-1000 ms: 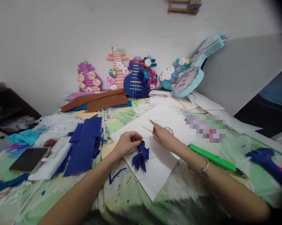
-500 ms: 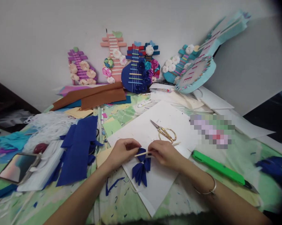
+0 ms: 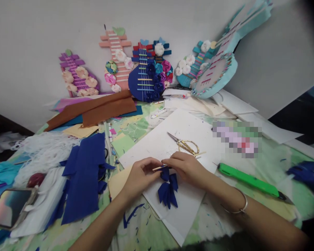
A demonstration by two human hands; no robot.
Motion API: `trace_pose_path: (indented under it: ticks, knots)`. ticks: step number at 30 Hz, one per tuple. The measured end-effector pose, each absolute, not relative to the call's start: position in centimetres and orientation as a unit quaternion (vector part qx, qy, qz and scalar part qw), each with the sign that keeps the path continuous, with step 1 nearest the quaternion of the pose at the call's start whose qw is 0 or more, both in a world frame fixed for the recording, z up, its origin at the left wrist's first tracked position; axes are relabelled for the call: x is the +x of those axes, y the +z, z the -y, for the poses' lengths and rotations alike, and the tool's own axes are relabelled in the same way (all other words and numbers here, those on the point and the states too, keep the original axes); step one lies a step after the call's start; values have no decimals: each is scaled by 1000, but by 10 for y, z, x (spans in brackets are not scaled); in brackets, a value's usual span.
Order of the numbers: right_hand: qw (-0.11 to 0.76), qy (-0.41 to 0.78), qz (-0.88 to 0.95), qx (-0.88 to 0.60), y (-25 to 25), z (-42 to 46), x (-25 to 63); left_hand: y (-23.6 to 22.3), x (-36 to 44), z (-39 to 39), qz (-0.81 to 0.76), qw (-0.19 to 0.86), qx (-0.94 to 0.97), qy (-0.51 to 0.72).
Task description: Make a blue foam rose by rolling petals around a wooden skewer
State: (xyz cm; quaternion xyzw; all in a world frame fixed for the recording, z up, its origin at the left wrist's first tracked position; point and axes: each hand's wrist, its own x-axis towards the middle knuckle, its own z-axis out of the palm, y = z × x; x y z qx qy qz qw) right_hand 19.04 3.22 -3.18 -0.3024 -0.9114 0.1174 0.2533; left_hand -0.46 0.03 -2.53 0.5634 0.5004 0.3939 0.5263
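Note:
A dark blue paper flower [image 3: 167, 191] with pointed petals hangs below my hands, over a white sheet [image 3: 183, 226]. My left hand [image 3: 143, 174] pinches its upper petal between thumb and fingers. In my right hand [image 3: 184, 167] is a thin wooden stick [image 3: 158, 168]; its near end lies across that petal and its far end sticks out behind the hand. My fingertips almost meet at the petal, and part of it is hidden by them. Gold-handled scissors [image 3: 187, 145] lie on the sheet just beyond my right hand, blades pointing away to the left.
Blue paper pieces [image 3: 84, 184], a phone [image 3: 9, 209] and white string [image 3: 44, 150] lie on the left. A green utility knife [image 3: 251, 179] with its blade out is right of my forearm. Decorated paper guitars [image 3: 143, 78] lean against the wall. Brown paper [image 3: 104, 113] lies at the back.
The scissors, earlier in my right hand, were put down on the white sheet. The stick came over to the flower's petal, and both hands drew together there. The camera view shifted.

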Motion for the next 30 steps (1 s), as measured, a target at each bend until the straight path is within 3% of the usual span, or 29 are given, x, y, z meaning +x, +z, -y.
trace_pose_path:
  ticks: [22, 30]
  knots:
    - [308, 97, 904, -281, -30, -23, 190, -27, 3, 7, -470, 459, 606, 449]
    - [316, 115, 892, -304, -25, -16, 187, -27, 2, 12, -434, 214, 757, 438]
